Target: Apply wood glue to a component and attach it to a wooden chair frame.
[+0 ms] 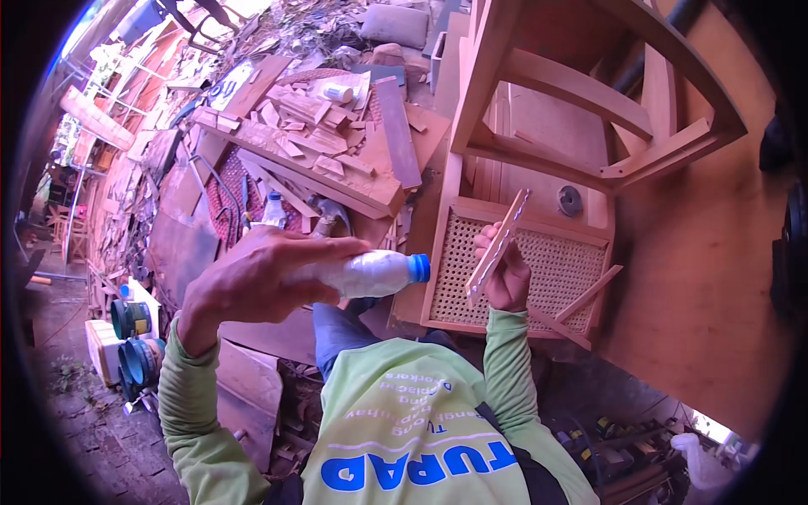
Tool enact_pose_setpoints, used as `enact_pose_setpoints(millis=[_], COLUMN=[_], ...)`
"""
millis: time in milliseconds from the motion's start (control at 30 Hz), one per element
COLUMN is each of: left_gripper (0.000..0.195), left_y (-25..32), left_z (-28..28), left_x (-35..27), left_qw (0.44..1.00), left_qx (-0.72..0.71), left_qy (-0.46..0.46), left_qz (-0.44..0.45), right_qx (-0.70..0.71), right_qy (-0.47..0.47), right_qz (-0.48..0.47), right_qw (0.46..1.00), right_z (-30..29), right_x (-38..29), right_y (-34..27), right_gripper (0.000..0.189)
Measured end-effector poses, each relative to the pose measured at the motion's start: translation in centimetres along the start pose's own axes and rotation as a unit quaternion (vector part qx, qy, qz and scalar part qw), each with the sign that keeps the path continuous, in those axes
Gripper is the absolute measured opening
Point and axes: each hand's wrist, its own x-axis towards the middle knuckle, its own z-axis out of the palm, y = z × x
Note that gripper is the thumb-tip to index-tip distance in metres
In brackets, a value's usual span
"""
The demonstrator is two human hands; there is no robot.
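My left hand (252, 274) grips a whitish plastic bottle (379, 273) lying sideways, its blue cap pointing right. Across from the cap, my right hand (510, 278) holds up a narrow wooden strip (499, 246), tilted, with a wavy white bead that looks like glue along its edge. Bottle and strip are apart. Beneath the right hand lies a woven cane panel (536, 271) in a wooden frame, part of a wooden furniture piece. Loose thin wooden strips (588, 293) rest across the panel's right corner. A dark round disc (569, 201) lies just beyond it.
An upright curved wooden frame (568, 88) rises at the upper right beside a large plywood sheet (688, 284). Ahead to the left are wood offcuts (315, 136), a hammer (331, 218) and a small blue-capped bottle (274, 209). Cans (131, 317) stand at the lower left.
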Motion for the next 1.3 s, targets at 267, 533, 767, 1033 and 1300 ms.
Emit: enact_pose_setpoints(millis=[267,533,767,1033,1300], left_gripper=[0.067,0.07,0.067,0.067,0.065], left_y=[-0.3,-2.4,-4.7,-5.4,-5.7], left_z=[3.5,6.6,8.8,9.6,9.2], left_x=[-1.3,-2.9,-2.7,-2.7,-3.8], left_qw=[0.997,0.984,0.968,0.954,0.957], left_qx=[-0.08,-0.148,-0.201,-0.255,-0.242], left_qy=[0.017,0.051,0.098,0.097,0.071], left_qz=[0.015,-0.09,-0.113,-0.125,-0.147], right_qx=[-0.063,-0.377,-0.845,-0.922,-0.92], right_qy=[0.03,0.167,0.168,0.146,0.168], right_qz=[-0.016,-0.024,-0.062,0.0,0.051], right_qw=[0.997,0.911,0.504,0.358,0.35], right_z=[0.4,0.8,1.3,-1.2,-3.0], right_x=[-1.6,-3.6,-4.6,-4.3,-3.2], right_y=[-2.0,-1.9,1.0,4.5,5.4], right_gripper=[0.033,0.025,0.023,0.059,0.067])
